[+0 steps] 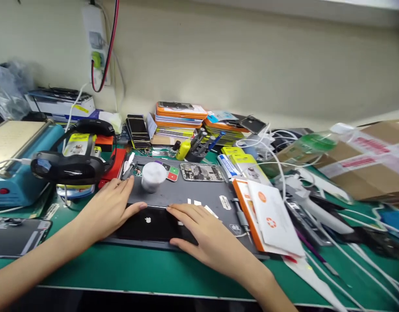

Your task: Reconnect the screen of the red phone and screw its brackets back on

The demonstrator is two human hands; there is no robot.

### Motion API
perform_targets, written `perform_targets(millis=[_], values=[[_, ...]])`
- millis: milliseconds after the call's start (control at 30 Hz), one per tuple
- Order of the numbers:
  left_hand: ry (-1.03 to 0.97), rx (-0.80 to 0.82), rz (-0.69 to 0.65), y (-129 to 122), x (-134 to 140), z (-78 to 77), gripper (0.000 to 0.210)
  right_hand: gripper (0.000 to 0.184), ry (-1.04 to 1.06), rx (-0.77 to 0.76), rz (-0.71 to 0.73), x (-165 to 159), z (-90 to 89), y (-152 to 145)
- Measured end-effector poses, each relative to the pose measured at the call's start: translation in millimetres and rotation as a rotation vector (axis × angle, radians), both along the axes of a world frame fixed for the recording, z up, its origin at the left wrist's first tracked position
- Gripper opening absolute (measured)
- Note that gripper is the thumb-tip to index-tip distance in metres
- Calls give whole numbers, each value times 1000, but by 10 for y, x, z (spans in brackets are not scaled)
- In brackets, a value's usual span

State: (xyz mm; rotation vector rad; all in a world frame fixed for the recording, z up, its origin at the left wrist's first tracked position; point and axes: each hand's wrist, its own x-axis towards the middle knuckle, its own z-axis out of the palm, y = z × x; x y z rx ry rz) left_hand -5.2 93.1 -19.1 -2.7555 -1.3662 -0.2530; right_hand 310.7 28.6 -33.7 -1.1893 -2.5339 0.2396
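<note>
A black phone (144,225) lies lengthwise on a dark grey mat (193,193), a white apple logo lit on its screen. Around its right end, my right hand (199,229) grips it, fingers at the far edge and thumb at the near edge. My left hand (111,208) rests at the left end, thumb along the far edge and fingers stretched out past it over the mat. Part of the phone's left end is hidden under that hand. Just beyond the phone stands a white-topped round tub (153,177). An opened phone body (202,172) lies farther back.
At left are a black headset (69,167), a blue machine (20,160) and a detached screen (19,236). White and orange boxes (271,216) flank the mat's right side, beside tangled cables and a cardboard box (365,160). Behind stand a tool holder (198,149) and stacked boxes (180,119).
</note>
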Motion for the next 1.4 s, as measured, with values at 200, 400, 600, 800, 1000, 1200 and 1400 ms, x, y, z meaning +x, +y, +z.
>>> perform_targets(millis=[200, 400, 600, 800, 1000, 1200, 1400], values=[[-65, -68, 9, 62, 35, 50, 95, 72, -4, 3, -7, -20, 11, 5], [-218, -133, -130, -148, -132, 159, 56, 72, -59, -55, 3, -11, 81, 6], [-89, -94, -276, -355, -298, 10, 75, 81, -58, -57, 23, 0, 81, 19], [-116, -125, -250, -300, -300, -24, 83, 77, -37, -66, -1, -19, 83, 66], [-95, -91, -278, -342, -174, 11, 87, 79, 12, -128, -29, -6, 46, 27], [-106, -98, -280, -400, -101, -13, 94, 88, 107, -251, -39, 112, 165, 97], [-115, -71, -246, -404, -115, -36, 102, 89, 428, -194, -183, -129, 265, 561]])
